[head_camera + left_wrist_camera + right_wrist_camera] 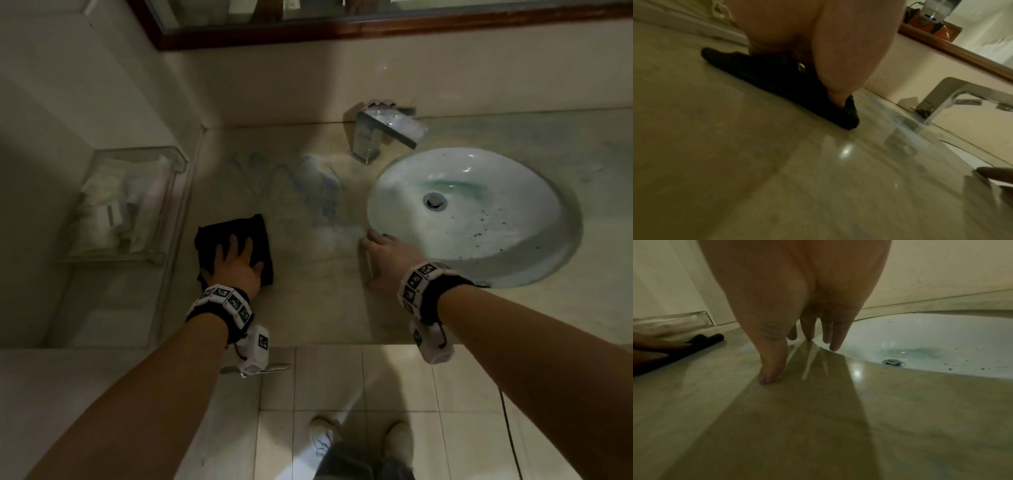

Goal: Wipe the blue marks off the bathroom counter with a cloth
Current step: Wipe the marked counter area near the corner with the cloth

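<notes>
A dark folded cloth point(255, 233) lies flat on the beige marble counter point(308, 301), left of the sink. My left hand point(236, 260) presses on it with spread, straight fingers; the left wrist view shows the thumb point(840, 97) pushing into the cloth point(764, 73). Blue marks point(322, 192) smear the counter between the cloth and the basin, beyond my hands. My right hand point(383, 253) rests flat on the bare counter at the basin's rim, fingers straight, holding nothing. The right wrist view shows its fingertips point(772, 378) touching the stone point(900, 410).
A white oval sink point(513, 260) with blue tint and dark specks sits to the right. A chrome faucet point(373, 137) stands behind it. A clear tray of toiletries point(120, 205) stands at the left wall. The counter's front edge runs just below my wrists.
</notes>
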